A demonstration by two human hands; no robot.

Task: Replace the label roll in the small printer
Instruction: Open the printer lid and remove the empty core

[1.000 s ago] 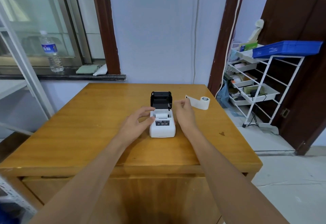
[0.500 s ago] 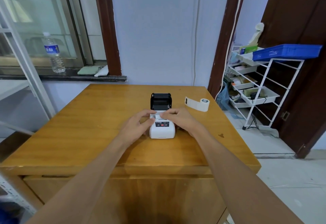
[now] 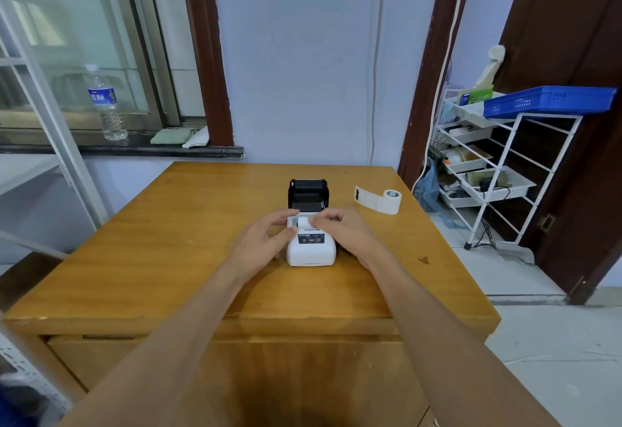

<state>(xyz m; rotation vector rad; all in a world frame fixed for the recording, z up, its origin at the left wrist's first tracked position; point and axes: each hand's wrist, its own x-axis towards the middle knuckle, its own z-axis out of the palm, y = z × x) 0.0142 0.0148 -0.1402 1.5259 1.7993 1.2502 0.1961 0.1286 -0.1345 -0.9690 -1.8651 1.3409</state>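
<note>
A small white printer stands mid-table with its black lid tipped open toward the wall. My left hand grips the printer's left side, with the thumb lying on its top edge. My right hand reaches in from the right, and its fingertips curl onto a white label roll lying in the open compartment. How firmly they hold it is partly hidden. A second label roll, with a strip unwound to its left, lies on the table to the right of the printer.
The wooden table has a dark stain near its right edge. A white wire rack with trays and a blue bin stands to the right. A water bottle is on the window sill.
My right hand has moved from the printer's right side to over the open compartment, fingers now on the roll inside. My left hand has stayed on the printer's left side.
</note>
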